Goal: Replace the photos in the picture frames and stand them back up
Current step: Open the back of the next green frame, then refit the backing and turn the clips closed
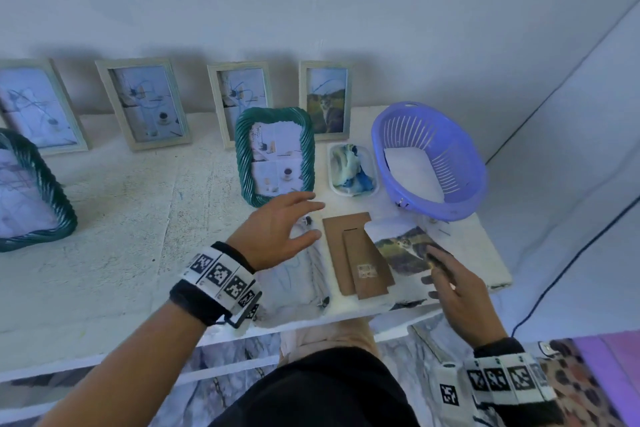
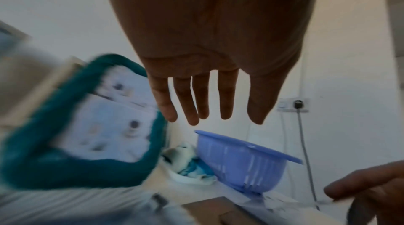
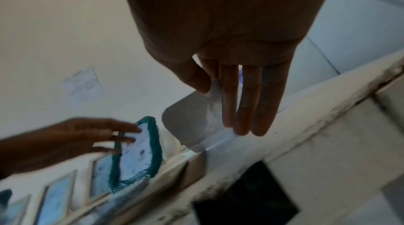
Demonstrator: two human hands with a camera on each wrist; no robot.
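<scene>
Left hand spread wide, empty — right hand pinching cat photo.

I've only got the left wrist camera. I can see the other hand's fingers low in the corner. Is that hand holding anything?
Observer: Yes. The right hand pinches a cat photo between thumb and fingers.
Operator: Where is the brown board I can only see the corner of?
Observer: The cardboard backing lies flat on the table, just left of the photo, stand flap up.
Operator: How many frames are by the wall?
Observer: Four pale frames stand there. The rightmost one shows a cat picture.
</scene>
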